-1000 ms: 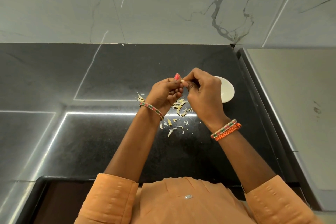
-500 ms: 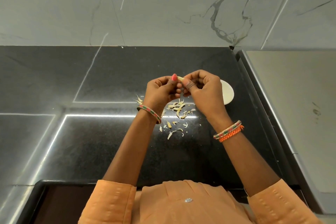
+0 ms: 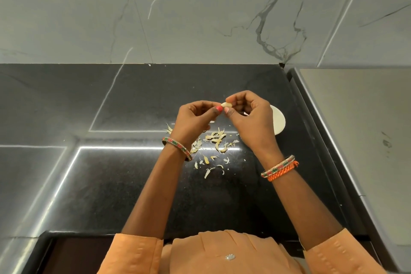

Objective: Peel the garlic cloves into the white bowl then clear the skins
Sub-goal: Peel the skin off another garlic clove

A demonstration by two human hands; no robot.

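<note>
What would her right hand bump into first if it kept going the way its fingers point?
Probably the left hand: the right hand points leftward at it across the garlic clove both pinch. Depth is hard to judge.

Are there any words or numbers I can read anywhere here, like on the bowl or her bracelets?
None: no words, numbers or labels show anywhere.
white bowl: plain, no print on the part that shows.
bracelets: coloured patterns only, no letters.
black counter and marble wall: only veins and light reflections.
garlic clove and skins: no text.
</note>
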